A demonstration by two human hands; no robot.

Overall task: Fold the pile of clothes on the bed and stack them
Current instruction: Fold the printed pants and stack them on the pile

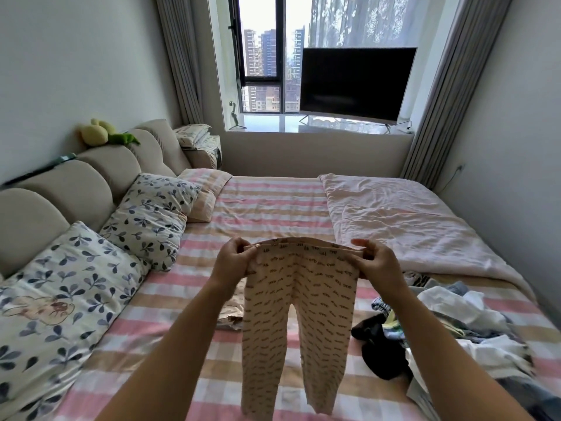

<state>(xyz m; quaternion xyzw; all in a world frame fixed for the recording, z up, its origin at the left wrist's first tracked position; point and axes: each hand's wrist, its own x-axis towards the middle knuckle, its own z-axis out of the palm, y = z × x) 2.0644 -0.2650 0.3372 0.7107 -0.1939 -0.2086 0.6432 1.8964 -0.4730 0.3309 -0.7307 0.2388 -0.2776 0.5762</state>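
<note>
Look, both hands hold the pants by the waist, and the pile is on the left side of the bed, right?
No. The head view shows the pile on the right side of the bed. The left hand and right hand do hold the pants by the waist.

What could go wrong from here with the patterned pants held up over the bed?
1. The pants hang only from the left hand and right hand at the waistband; the loose legs may land crooked on the bed.
2. The unfolded pile lies close on the right; a leg could drag into it.
</note>
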